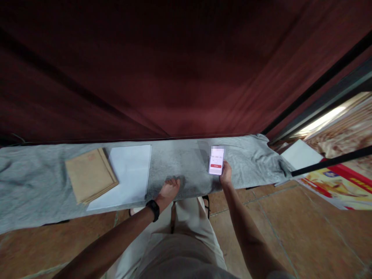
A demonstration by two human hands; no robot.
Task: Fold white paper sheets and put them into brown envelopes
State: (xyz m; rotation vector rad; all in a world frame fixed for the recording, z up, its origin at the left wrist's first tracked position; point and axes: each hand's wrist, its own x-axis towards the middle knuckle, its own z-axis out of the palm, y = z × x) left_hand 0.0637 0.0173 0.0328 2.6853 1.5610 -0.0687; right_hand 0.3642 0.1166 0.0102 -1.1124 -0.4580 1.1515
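Observation:
A lit smartphone is held by its lower right edge in my right hand, over the grey cloth. Its screen shows a timer with a red button below. My left hand is curled in a loose fist at the cloth's front edge, with nothing visible in it. A black band circles that wrist. To the left, white paper sheets lie flat on the cloth. Several brown paper envelopes or folded bags are stacked at a slant, partly covering the sheets.
A dark red fabric wall rises behind the cloth-covered surface. At the right, a black bar crosses in front of a white sheet and a red and yellow printed package. Brown floor tiles lie below.

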